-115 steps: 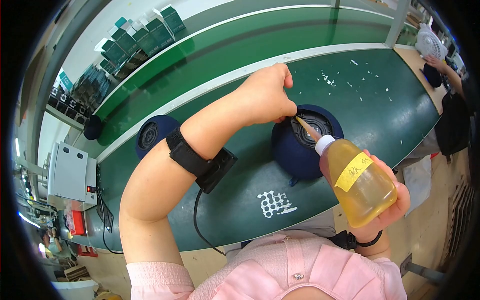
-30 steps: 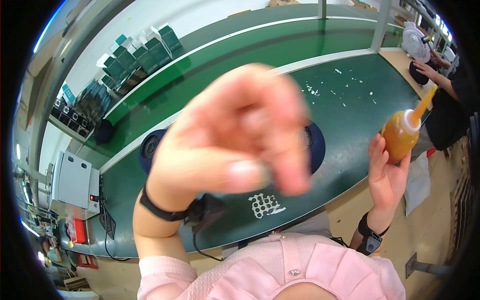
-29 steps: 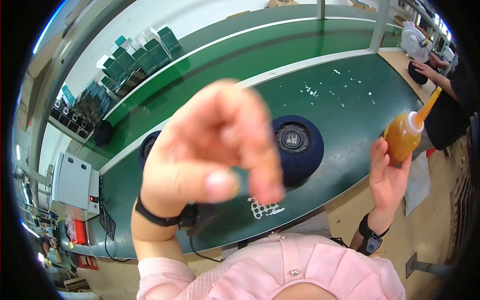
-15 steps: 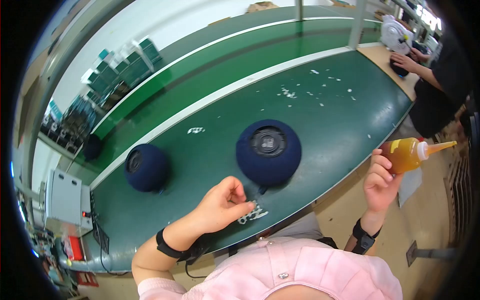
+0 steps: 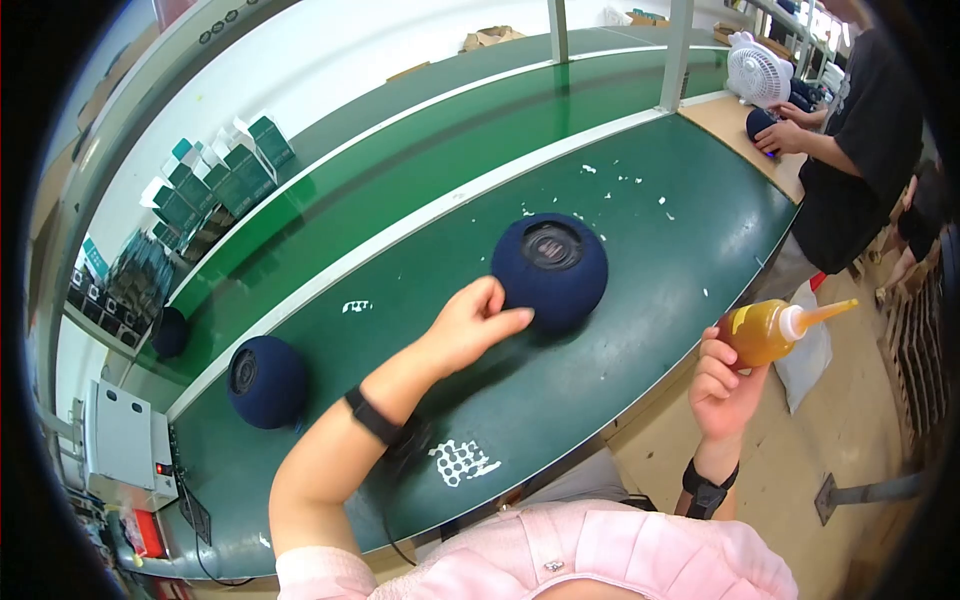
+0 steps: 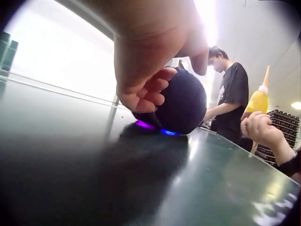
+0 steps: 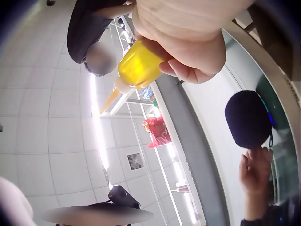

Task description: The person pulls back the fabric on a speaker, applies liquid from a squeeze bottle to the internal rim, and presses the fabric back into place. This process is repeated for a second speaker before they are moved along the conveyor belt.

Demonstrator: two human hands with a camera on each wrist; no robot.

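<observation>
A round navy fabric-covered speaker [image 5: 550, 275] stands on the green table, its black recessed ring facing up. My left hand [image 5: 472, 325] is against its near left side, fingers curled and thumb stuck out. In the left wrist view, purple and blue light glows under the speaker [image 6: 183, 103] beside the curled fingers [image 6: 146, 96]. My right hand [image 5: 725, 395] grips an amber squeeze bottle [image 5: 758, 333] with a long pointed nozzle, held off the table's front edge. The bottle's nozzle points right in the head view. A second navy speaker [image 5: 268, 382] sits at the left.
A holed white sticker sheet [image 5: 463, 463] lies near the front edge, with white scraps [image 5: 357, 306] farther back. A grey box [image 5: 125, 440] stands at the left end. At the far right a person [image 5: 850, 140] handles another speaker beside a white fan [image 5: 757, 70].
My left hand has come down from in front of the camera to the speaker, which has shifted right and away across the table. My right hand has tipped the bottle's nozzle sideways.
</observation>
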